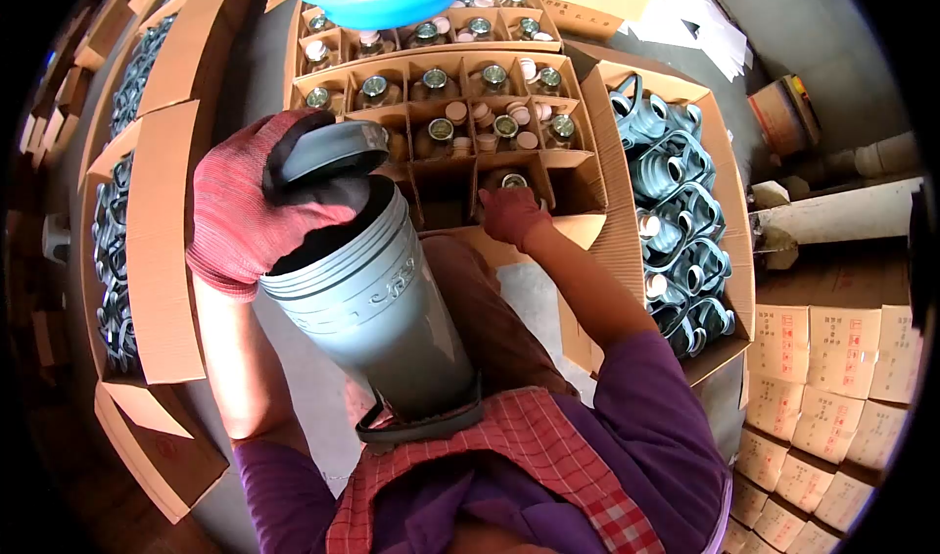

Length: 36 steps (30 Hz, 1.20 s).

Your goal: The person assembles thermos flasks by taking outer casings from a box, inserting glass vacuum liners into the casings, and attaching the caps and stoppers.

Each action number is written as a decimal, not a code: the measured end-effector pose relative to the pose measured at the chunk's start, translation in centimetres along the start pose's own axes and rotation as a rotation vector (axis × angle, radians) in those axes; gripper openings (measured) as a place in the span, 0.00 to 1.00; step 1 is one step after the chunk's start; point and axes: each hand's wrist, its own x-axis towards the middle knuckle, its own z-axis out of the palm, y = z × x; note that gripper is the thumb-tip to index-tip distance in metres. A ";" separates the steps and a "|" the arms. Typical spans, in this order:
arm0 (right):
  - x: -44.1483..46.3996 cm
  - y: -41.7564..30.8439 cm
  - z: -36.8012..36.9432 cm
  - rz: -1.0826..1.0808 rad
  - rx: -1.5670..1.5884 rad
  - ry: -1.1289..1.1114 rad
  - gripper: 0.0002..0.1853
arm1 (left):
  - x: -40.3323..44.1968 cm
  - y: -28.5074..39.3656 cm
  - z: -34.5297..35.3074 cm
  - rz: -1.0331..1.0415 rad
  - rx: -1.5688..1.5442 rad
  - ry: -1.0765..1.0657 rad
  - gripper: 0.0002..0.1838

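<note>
My left hand (257, 200), in a red glove, is closed around the open rim of a grey-blue plastic flask shell (377, 295). The shell leans against my lap, mouth up, with threads below its rim and a dark strap at its lower end. A grey-blue curved plastic part (333, 151) sits by the same hand's fingers. Inside a divided carton (423, 170), my right hand (514, 216), also gloved, has its fingers around the neck of a glass flask liner (513, 181). The liner's lower body is hidden in its compartment.
More glass liners (434, 79) and pale round discs fill the compartments beyond. A blue basin (382, 4) of discs stands at the back. Right is a carton of grey-blue plastic parts (676, 172); left, a long carton of similar parts (116, 260). Stacked printed boxes (811, 348) stand at far right.
</note>
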 end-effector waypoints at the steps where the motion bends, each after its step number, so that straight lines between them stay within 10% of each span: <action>1: 0.6 0.3 -0.2 -0.019 -0.001 -0.056 0.18 | -0.3 0.0 -0.1 -0.002 0.084 -0.001 0.30; 5: 1.1 -0.5 -3.4 0.011 -0.074 -0.176 0.19 | -2.1 -1.2 -1.2 0.001 0.263 0.077 0.30; 15: -1.2 -1.0 -8.2 0.112 0.154 0.367 0.21 | -6.5 -3.9 -4.3 -0.026 0.227 0.201 0.25; 24: 8.5 -17.0 -8.5 -0.635 0.273 0.444 0.10 | -9.3 -5.3 -6.0 -0.092 0.239 0.221 0.27; 36: 14.1 -25.6 -0.8 -0.457 0.008 0.519 0.26 | -8.2 -6.2 -5.5 -0.248 0.186 0.186 0.30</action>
